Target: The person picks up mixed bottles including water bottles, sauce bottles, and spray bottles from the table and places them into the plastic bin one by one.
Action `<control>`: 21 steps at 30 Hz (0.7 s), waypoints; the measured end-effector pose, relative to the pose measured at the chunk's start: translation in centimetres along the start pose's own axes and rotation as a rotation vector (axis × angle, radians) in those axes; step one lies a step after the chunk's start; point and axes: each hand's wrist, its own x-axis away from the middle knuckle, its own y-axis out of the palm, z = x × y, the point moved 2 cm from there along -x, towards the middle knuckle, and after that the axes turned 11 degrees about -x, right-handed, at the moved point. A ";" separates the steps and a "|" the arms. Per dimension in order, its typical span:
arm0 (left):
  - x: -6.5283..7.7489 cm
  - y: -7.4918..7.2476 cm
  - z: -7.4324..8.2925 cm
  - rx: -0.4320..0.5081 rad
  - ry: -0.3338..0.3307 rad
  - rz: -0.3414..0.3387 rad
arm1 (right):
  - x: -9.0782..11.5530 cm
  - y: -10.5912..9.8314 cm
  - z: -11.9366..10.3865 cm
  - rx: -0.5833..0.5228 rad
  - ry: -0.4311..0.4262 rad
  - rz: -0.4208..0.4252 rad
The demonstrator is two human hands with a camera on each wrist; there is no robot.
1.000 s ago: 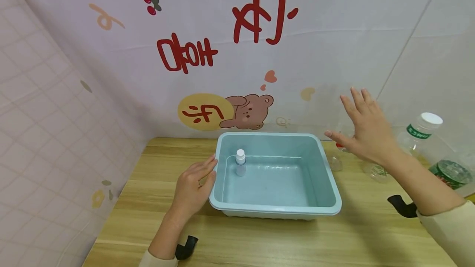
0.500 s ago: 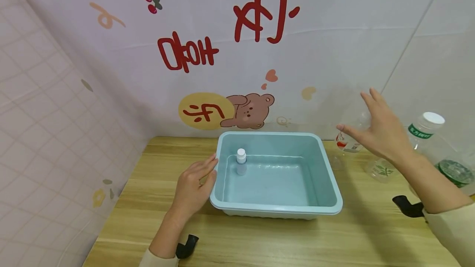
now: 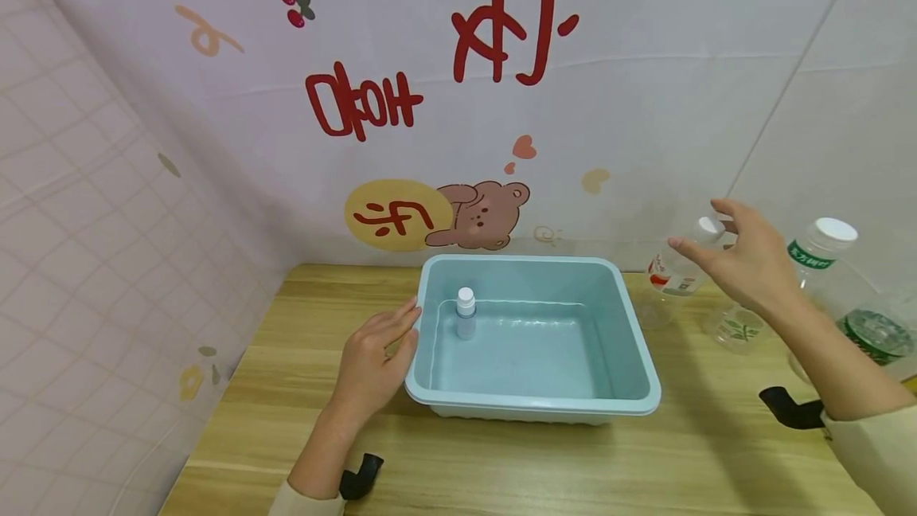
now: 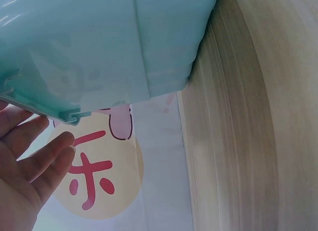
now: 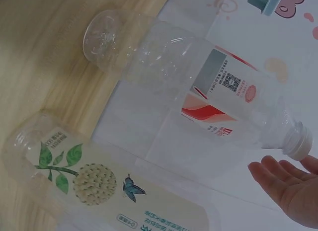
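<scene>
My left hand (image 3: 368, 361) rests with loosely extended fingers against the left rim of a light-blue plastic basin (image 3: 533, 403). Inside the basin, toward its left, stands a small bottle (image 3: 466, 317) with a white cap. To the right of the basin, a clear plastic bottle (image 3: 677, 273) with a red-and-white label stands upright. My right hand (image 3: 755, 261) is at its white cap (image 5: 299, 141), thumb to the near side and fingers beyond. In the right wrist view the fingers (image 5: 280, 179) are spread beside the cap, not closed round it.
A second clear bottle (image 5: 99, 184), printed with a flower and leaves, stands near the first. My right forearm partly covers a bottle (image 3: 877, 337) with a green label at the right edge. Behind the wooden table (image 3: 286, 388) hangs a printed cloth (image 3: 645, 62).
My right hand has come down and its fingers have drawn in toward the cap of the red-labelled bottle, which now shows more fully. My left hand stays on the basin rim.
</scene>
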 end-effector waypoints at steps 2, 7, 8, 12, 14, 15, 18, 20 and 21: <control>0.0 0.0 0.0 0.000 -0.002 -0.002 | 0.1 0.0 0.2 -0.019 0.018 -0.002; 0.0 0.0 0.0 0.002 0.002 0.000 | 0.4 0.0 0.8 -0.070 0.069 -0.004; 0.0 0.0 0.0 0.003 0.003 -0.001 | 0.5 0.0 0.9 -0.079 0.077 -0.005; 0.0 0.1 -0.1 0.007 0.010 -0.001 | 0.7 0.1 1.2 -0.095 0.085 -0.003; 0.0 0.1 -0.1 0.010 0.012 0.001 | 0.7 0.2 1.4 -0.091 0.082 -0.001; 0.0 0.1 -0.1 0.012 0.012 0.002 | 0.7 0.3 1.5 -0.092 0.082 0.000; 0.1 0.2 -0.3 0.016 0.013 0.008 | 0.6 0.5 1.8 -0.102 0.086 -0.007; 0.2 0.3 -0.3 0.019 0.012 0.011 | 0.6 0.6 2.0 -0.114 0.089 -0.012; 0.2 0.3 -0.3 0.020 0.011 0.012 | 0.6 0.7 2.1 -0.121 0.090 -0.013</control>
